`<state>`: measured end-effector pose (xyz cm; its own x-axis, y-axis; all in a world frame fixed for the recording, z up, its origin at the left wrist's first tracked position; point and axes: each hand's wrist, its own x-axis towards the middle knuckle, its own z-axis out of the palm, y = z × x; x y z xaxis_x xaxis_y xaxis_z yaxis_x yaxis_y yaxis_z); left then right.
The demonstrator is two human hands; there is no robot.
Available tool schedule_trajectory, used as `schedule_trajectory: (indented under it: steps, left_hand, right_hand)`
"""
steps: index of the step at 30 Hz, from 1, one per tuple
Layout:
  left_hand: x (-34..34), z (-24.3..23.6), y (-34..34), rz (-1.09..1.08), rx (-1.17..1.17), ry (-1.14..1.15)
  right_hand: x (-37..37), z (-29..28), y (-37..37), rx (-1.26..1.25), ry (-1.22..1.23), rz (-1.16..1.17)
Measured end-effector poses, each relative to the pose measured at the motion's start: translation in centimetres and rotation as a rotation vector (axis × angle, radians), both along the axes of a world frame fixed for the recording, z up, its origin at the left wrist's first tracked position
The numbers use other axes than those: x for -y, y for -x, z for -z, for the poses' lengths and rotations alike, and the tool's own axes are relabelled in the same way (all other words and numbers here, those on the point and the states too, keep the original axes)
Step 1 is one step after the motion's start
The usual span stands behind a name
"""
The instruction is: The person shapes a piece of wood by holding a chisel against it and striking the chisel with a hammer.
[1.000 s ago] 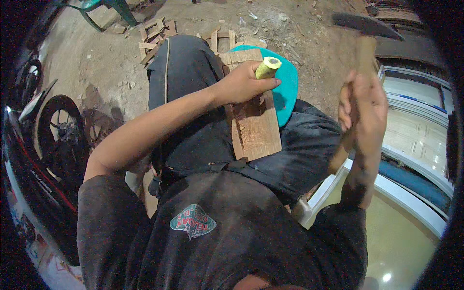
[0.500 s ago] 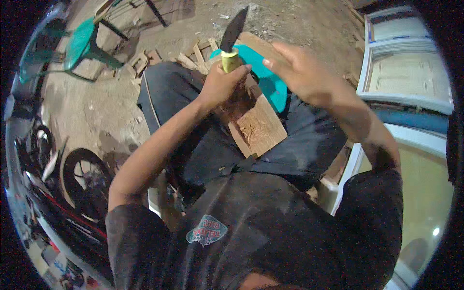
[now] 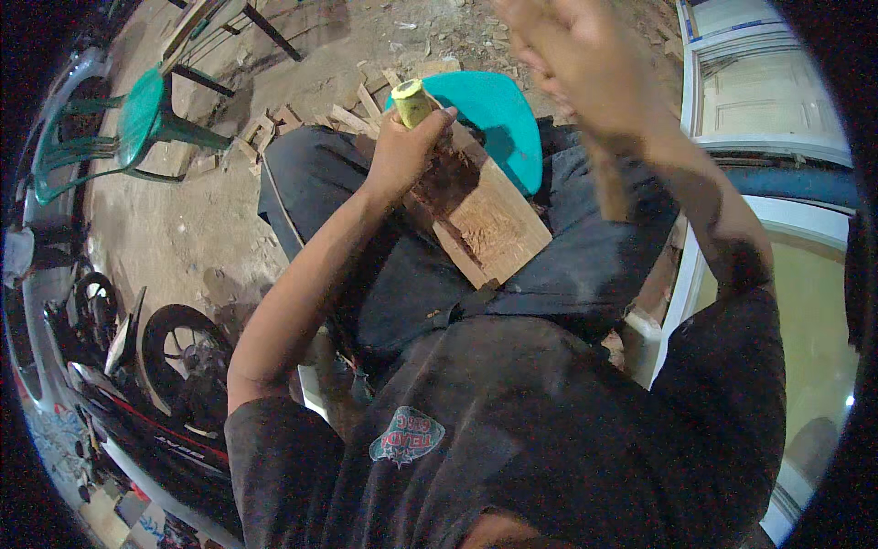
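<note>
A squared wooden block (image 3: 505, 224) lies slantwise across my lap, with a rough, chipped hollow cut in its top face. Near its far end my left hand (image 3: 402, 156) is closed around a chisel (image 3: 411, 99) with a yellow handle, held upright; its blade is hidden behind my fingers and the shadow. My right hand (image 3: 590, 78) is raised to the right of the block, blurred by motion. It grips a piece of wood (image 3: 611, 188), whose lower end sticks out beneath the wrist; its upper part runs toward the picture's top edge.
A teal plastic stool (image 3: 503, 119) is under the block's far end. Wood offcuts (image 3: 352, 119) litter the dirt floor ahead. A green chair (image 3: 142, 114) stands far left, a motorcycle (image 3: 183, 357) nearer on the left. White-framed panels (image 3: 768, 137) line the right side.
My right hand has risen away from the chisel's top with its piece of wood. A dark shape above the yellow handle no longer shows. My left hand keeps its hold on the chisel.
</note>
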<state>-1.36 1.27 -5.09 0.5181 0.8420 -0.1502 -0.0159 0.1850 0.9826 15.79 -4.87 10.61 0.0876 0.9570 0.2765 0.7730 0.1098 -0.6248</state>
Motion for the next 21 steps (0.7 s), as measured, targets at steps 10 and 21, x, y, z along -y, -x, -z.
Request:
schedule_trajectory:
  steps: [10, 21]
  left_hand:
    - [-0.3, -0.4, 0.0, -0.021, 0.006, 0.022]
    - [-0.4, 0.4, 0.0, -0.062, 0.014, 0.009]
  right_hand:
    - [-0.9, 1.2, 0.1, -0.282, -0.044, -0.098]
    - [-1.2, 4.2, -1.1, 0.008, 0.066, -0.242]
